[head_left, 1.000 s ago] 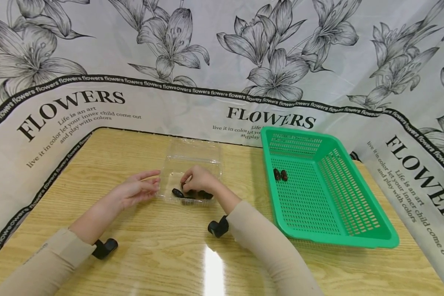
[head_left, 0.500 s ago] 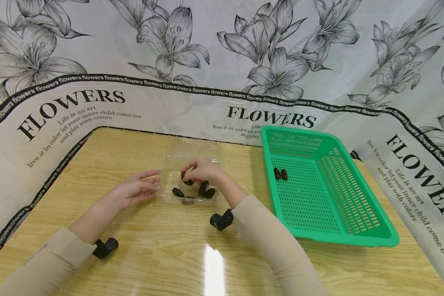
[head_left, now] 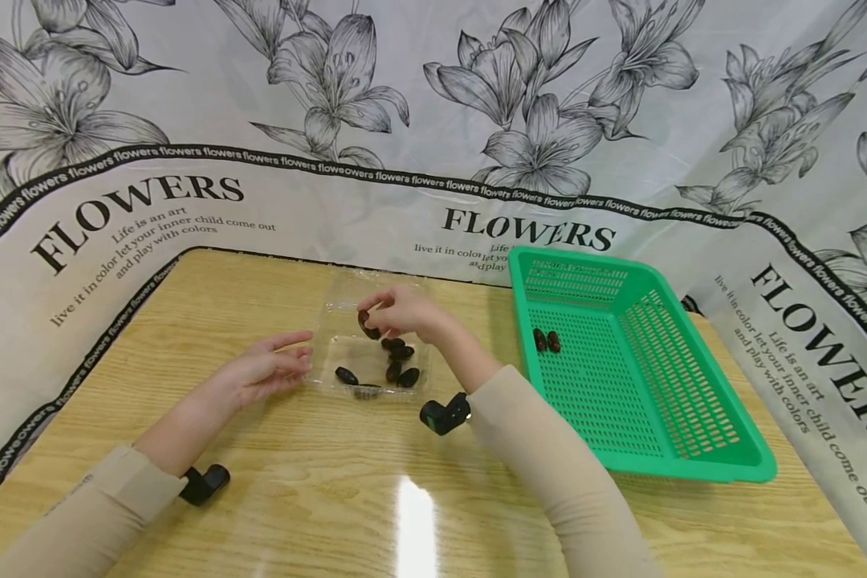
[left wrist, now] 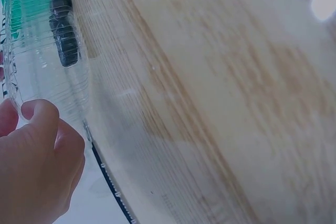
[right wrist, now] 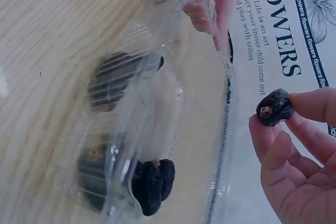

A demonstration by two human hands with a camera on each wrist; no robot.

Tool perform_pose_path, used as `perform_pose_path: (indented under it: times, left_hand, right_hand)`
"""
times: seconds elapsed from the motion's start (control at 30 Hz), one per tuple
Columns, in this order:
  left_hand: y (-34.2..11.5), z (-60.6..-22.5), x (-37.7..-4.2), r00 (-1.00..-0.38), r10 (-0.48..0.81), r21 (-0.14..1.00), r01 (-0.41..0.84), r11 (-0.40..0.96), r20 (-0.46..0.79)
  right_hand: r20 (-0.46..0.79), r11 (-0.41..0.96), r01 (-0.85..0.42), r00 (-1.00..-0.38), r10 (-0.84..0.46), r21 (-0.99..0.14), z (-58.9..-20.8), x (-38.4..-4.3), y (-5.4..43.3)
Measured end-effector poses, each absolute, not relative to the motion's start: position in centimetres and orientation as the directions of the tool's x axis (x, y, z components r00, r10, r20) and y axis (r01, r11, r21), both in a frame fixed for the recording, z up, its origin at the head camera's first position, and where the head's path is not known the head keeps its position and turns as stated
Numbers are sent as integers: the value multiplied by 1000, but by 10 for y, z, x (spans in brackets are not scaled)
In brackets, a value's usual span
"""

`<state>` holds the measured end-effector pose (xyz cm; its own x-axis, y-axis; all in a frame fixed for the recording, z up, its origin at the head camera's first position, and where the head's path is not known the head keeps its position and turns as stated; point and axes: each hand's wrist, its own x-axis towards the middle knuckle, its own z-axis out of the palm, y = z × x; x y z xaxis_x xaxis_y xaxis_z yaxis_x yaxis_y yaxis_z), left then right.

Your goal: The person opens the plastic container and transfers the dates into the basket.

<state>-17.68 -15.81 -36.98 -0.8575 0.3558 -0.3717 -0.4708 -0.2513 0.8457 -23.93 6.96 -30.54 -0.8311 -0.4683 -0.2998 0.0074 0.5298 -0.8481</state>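
My right hand [head_left: 403, 311] pinches a dark wrinkled date [right wrist: 275, 107] between thumb and fingertips, held up above the back part of a clear plastic clamshell box [head_left: 319, 361]. In the box lie several more dates [head_left: 407, 377], most of them clustered at its right and one [head_left: 346, 375] at the front left. My left hand [head_left: 273, 369] stays at the box's left side, its fingers loosely extended with the tips right at the wall. In the left wrist view, that hand [left wrist: 42, 161] shows beside the clear rim.
A green perforated plastic basket [head_left: 646, 461] stands at the right, with two dates [head_left: 547, 341] lying at its left side. The box's clear lid [head_left: 379, 285] lies folded back toward the flower-printed cloth [head_left: 376, 193]. The wooden table [head_left: 318, 498] extends in front.
My right hand has lifted a date from among the others and moved up and back over the box, uncovering the dates beneath. The left hand has stayed in place.
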Motion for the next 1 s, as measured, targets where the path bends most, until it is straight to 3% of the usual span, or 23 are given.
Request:
perform_pose_path:
  times: [1.0]
  left_hand:
    - [-159,-375,-176,-862,361,852,-458,-254,-356]
  right_hand:
    - [-275,378,85,-830,-486,-922,-268,-235,112]
